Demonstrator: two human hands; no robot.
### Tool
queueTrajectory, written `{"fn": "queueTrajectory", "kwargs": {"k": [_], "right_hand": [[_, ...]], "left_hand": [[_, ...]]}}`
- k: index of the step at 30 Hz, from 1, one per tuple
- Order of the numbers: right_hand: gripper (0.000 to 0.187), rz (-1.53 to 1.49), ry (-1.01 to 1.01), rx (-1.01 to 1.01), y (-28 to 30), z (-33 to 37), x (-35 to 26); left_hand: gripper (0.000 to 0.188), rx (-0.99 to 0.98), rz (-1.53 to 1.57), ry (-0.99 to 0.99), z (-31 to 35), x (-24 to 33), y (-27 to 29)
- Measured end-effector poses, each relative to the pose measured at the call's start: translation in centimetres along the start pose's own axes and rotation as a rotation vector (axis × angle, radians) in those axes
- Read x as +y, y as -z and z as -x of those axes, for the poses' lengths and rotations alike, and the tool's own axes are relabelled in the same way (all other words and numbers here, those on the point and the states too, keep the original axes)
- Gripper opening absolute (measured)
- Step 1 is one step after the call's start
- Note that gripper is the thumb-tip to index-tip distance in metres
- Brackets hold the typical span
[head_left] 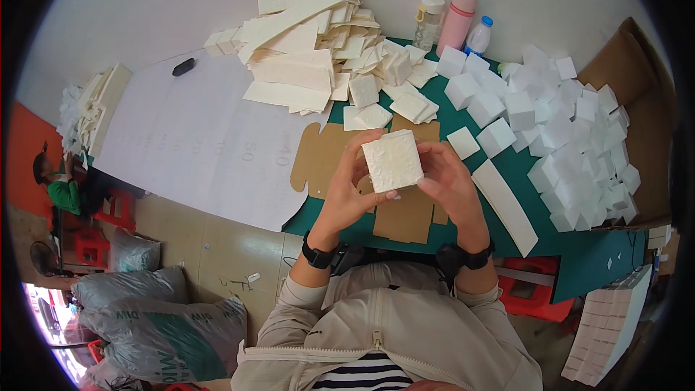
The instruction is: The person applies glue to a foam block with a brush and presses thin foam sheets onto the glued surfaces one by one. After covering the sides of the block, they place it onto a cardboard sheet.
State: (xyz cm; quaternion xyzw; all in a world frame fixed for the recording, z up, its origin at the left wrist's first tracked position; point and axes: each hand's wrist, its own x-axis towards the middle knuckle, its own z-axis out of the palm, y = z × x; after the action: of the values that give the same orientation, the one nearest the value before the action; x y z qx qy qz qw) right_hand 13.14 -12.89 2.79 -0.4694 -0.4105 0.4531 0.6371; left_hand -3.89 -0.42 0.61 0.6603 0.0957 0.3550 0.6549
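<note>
A cream cube-shaped block point(394, 161) with a rough, textured face is held above the table between both my hands. My left hand point(347, 192) grips its left side, fingers behind and thumb at the lower edge. On the other side, my right hand point(452, 187) presses the block's right side with fingers and thumb. Below them lies a flat brown cardboard cutout point(402, 219). Just right of my right hand are a long cream strip point(504, 206) and a small cream square point(463, 143). Beyond the block rise heaped cream sheets and pieces point(297, 43).
White foam cubes point(557, 130) pile up at right against an open cardboard box point(637, 94). A pink flask point(457, 22), a clear bottle point(428, 22) and a blue-capped bottle point(479, 36) stand behind. A person point(61, 185) sits far left, beyond grey sacks point(152, 329) and red stools point(116, 210).
</note>
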Motion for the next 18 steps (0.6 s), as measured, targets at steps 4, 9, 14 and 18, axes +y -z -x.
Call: {"fn": "queueTrajectory", "kwargs": {"k": [4, 9, 14, 18], "right_hand": [[0.051, 0.226, 0.191, 0.075, -0.37, 0.27, 0.40], [0.045, 0.422, 0.368, 0.116, 0.40, 0.21, 0.93], [0.040, 0.413, 0.370, 0.088, 0.21, 0.19, 0.77], [0.041, 0.413, 0.353, 0.090, -0.33, 0.46, 0.13]], "left_hand": [[0.088, 0.005, 0.101, 0.061, 0.06, 0.06, -0.13], [0.090, -0.047, 0.081, 0.032, -0.14, 0.07, 0.27], [0.090, 0.000, 0.123, 0.079, 0.01, 0.64, -0.01], [0.090, 0.019, 0.106, 0.063, 0.17, 0.48, -0.02]]}}
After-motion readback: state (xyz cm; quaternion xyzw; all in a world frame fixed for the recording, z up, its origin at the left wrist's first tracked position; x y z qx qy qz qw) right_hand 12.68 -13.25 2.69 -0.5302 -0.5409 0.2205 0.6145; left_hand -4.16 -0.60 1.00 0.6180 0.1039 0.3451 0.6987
